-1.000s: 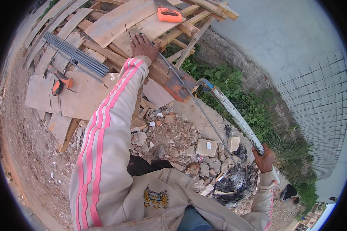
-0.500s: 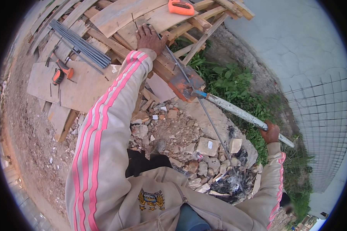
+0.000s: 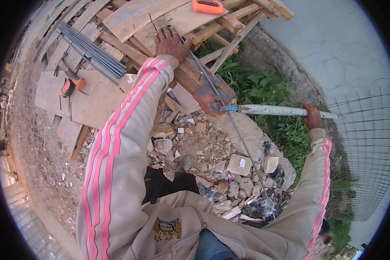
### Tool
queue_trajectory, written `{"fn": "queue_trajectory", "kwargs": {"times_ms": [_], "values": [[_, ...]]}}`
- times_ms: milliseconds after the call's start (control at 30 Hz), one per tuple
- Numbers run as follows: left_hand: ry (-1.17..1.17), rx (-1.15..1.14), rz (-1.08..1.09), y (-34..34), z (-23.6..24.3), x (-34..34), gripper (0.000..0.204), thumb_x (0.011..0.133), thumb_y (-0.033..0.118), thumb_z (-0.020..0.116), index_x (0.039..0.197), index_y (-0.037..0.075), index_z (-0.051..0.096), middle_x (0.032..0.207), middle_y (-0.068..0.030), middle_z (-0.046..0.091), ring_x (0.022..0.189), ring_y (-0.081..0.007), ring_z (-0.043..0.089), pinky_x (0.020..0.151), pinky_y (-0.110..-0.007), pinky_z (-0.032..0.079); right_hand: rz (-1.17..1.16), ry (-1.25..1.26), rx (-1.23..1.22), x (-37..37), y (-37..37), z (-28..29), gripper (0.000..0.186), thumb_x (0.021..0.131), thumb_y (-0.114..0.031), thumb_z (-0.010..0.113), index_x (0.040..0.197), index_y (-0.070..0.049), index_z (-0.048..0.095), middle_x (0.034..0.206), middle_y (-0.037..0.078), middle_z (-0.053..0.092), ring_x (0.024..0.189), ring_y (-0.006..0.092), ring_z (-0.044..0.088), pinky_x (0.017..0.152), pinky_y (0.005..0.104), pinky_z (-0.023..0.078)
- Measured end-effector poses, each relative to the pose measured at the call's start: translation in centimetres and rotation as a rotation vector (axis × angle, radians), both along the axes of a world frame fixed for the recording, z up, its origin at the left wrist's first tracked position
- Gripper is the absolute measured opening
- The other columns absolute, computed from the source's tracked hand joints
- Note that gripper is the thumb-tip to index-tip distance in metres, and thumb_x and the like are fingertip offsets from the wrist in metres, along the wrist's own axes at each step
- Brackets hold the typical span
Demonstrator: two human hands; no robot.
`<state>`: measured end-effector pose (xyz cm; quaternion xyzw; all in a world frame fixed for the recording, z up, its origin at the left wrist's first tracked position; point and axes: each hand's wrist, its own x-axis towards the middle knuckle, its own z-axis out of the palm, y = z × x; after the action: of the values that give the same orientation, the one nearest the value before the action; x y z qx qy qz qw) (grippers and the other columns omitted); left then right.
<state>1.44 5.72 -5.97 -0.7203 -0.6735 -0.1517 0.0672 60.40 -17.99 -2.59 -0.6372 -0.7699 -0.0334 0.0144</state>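
So we've got our left hand [image 3: 173, 44] laid flat on the boards [image 3: 199, 21], fingers a bit spread, a thin metal rod [image 3: 245, 146] running under or beside it (can't tell). Our right hand [image 3: 312, 117] is wrapped around a chipped white pipe [image 3: 273, 110]; its blue end meets the rod by a rusty plate [image 3: 224, 90]. Hammer [image 3: 76, 81] and tape measure [image 3: 68, 88] lie off left.
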Motion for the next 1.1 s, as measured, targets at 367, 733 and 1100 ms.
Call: {"fn": "queue_trajectory", "kwargs": {"times_ms": [367,733,1100], "values": [[0.092,-0.007,0.015,0.3,-0.1,-0.2,0.093,0.097,0.066,0.04,0.154,-0.008,0.036,0.16,-0.0298,0.031,0.151,-0.0472,0.023,0.123,-0.055,0.018,-0.197,0.028,0.123,-3.2,-3.5,-1.1,0.021,0.081,-0.016,0.077,0.092,-0.006,0.063,0.09,0.019,0.068,0.088,0.0447,0.063,0.078,0.0533,0.049],[0.133,-0.038,0.031,0.4,1.3,0.3,0.095,0.095,0.071,0.041,0.149,-0.007,0.044,0.156,-0.0278,0.038,0.143,-0.0468,0.035,0.118,-0.056,0.027,-0.329,0.005,0.234,-5.7,-11.0,-0.5,0.022,0.074,-0.009,0.076,0.094,-0.007,0.065,0.087,0.017,0.069,0.086,0.0432,0.065,0.077,0.0517,0.051],[0.138,-0.103,-0.019,-0.2,2.6,-0.1,0.099,0.095,0.073,0.042,0.149,-0.01,0.041,0.154,-0.0317,0.039,0.143,-0.0498,0.035,0.117,-0.057,0.033,-0.726,-0.058,0.242,-19.3,-25.2,-1.6,0.021,0.075,-0.013,0.073,0.093,-0.008,0.067,0.084,0.018,0.071,0.081,0.0418,0.068,0.073,0.0516,0.053]]}}
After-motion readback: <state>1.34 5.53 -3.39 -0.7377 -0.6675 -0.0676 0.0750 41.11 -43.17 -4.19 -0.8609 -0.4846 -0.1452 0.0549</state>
